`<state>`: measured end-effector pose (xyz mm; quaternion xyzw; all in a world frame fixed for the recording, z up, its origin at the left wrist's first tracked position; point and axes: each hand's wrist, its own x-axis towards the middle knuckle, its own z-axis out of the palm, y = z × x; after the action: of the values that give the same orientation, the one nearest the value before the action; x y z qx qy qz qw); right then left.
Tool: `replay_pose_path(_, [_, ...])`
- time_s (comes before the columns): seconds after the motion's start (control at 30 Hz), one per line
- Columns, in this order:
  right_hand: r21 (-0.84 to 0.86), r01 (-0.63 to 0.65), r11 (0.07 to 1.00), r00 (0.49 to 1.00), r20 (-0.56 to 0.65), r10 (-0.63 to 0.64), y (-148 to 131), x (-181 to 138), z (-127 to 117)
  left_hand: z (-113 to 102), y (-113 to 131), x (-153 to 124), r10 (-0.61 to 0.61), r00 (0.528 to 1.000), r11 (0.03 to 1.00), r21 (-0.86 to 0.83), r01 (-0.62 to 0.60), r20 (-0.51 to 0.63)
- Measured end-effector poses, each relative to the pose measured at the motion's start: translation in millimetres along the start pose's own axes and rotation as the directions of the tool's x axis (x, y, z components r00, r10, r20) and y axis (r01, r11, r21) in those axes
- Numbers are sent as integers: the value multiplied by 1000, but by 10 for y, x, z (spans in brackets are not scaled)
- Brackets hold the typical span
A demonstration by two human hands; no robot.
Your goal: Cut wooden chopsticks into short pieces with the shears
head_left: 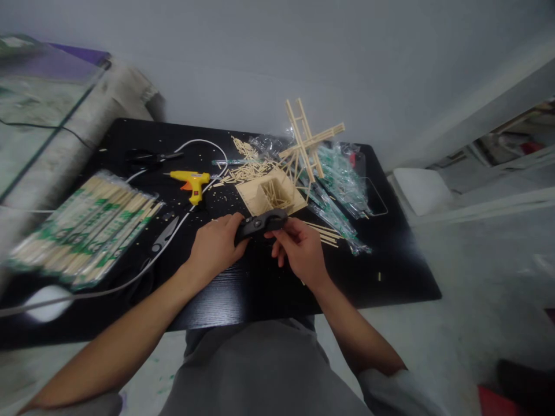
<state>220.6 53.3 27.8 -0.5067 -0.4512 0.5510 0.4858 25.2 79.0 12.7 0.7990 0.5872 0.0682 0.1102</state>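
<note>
The left hand (219, 240) has its grip closed around the black cutting tool (260, 224), positioned above the tabletop (359, 263) at the near side of the wooden base (248, 195). The right hand (301, 247) is at the tool's opposite end, fingers curled; whether its grip holds anything cannot be determined. The yellow glue gun (194, 181) lies left of the base.

A white object (422, 190) stands near the shelves (494, 112) (a red item (493, 403) shows at lower right).
</note>
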Motion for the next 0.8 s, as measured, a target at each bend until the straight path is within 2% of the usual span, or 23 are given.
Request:
replay_pose_path(0.13, [-2, -1, 1000, 1000, 1, 1, -3, -7, -8, 28, -6, -1, 29, 999, 1000, -8, -30, -36])
replay_pose_path(0.33, [-10, 9, 1000, 1000, -6, -9, -19, -14, -14, -10, -7, -6, -10, 999, 1000, -3, 10, 40])
replay_pose_path(0.5, [0, 5, 1000, 1000, 14, -5, -14, -12, -27, -11, 1, -1, 20, 1000, 1000, -15, -20, -6])
replay_pose_path(0.8, [-7, 7, 1000, 999, 38, -6, 4, -26, -46, 11, 5, -3, 44, 999, 999, 4, -44, -22])
